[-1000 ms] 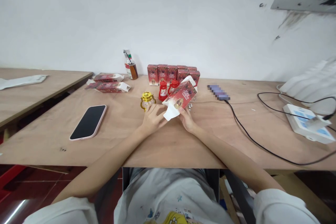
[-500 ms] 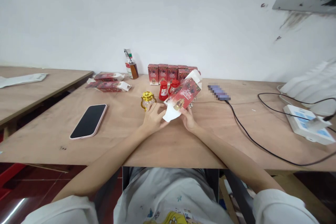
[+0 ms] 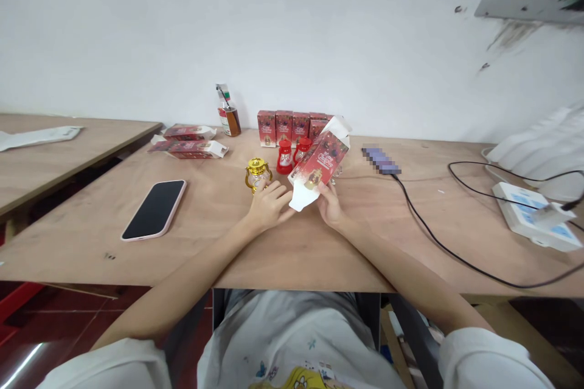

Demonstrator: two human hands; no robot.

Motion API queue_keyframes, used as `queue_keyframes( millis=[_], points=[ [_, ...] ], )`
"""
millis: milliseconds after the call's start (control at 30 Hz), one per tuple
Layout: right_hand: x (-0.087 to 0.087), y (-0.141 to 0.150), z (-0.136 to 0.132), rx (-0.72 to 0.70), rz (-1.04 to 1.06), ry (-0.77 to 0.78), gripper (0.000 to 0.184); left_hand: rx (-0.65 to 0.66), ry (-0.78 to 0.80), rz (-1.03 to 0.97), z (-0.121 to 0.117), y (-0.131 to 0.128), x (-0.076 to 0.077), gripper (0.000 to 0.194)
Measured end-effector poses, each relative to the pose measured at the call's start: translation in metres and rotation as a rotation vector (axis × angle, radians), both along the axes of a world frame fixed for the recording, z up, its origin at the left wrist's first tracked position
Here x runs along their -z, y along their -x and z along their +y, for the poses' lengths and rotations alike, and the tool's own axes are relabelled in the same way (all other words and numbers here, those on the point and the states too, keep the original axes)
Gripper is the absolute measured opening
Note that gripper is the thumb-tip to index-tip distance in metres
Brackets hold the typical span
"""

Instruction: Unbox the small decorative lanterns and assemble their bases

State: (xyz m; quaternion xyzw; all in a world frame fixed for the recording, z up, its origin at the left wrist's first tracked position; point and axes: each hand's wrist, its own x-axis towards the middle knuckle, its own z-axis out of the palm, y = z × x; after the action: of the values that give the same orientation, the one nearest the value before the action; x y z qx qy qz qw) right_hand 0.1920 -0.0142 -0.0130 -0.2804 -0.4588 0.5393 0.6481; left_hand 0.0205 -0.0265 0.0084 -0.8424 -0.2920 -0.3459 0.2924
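A red printed cardboard box (image 3: 323,159) is held tilted over the table, with white flaps open at both ends. My right hand (image 3: 332,205) is closed around its lower right side, the thumb on the printed face. At the near end, my left hand (image 3: 270,205) has bent fingers, with thumb and forefinger pinching the edge of the white flap. Just beyond my left hand stands a small gold lantern (image 3: 258,174) with a clear body. Two red lanterns, one red lantern (image 3: 284,158) and another red lantern (image 3: 302,149), stand behind the box, the second partly hidden.
Several closed red boxes (image 3: 283,127) line the wall. Flattened open boxes (image 3: 189,149) lie back left, near a bottle of brown liquid (image 3: 229,120). A pink-edged phone (image 3: 155,210) lies left. On the right are a blurred device (image 3: 381,160), its black cable (image 3: 429,231) and a power strip (image 3: 533,213).
The box has shifted slightly right and turned a little more upright in my right hand. My left fingers have moved from over the flap's upper edge down to its near-left edge.
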Motion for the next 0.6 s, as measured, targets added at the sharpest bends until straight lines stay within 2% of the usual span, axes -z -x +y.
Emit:
queue_keyframes(
  millis=[200, 400, 500, 600],
  points=[
    [-0.002, 0.003, -0.004, -0.109, 0.112, 0.102, 0.041, 0.128, -0.059, -0.006, -0.002, 0.001, -0.004, 0.025],
    [-0.009, -0.003, 0.000, -0.215, 0.213, 0.185, 0.038, 0.083, -0.126, 0.003, -0.004, 0.002, -0.005, 0.031],
    [-0.008, -0.008, 0.005, -0.197, 0.219, 0.149, 0.033, 0.048, -0.041, -0.059, -0.002, 0.003, -0.003, 0.033],
    [-0.006, -0.009, 0.008, -0.179, 0.208, 0.144, 0.034, 0.033, 0.084, -0.149, -0.003, 0.004, -0.002, 0.025]
  ],
)
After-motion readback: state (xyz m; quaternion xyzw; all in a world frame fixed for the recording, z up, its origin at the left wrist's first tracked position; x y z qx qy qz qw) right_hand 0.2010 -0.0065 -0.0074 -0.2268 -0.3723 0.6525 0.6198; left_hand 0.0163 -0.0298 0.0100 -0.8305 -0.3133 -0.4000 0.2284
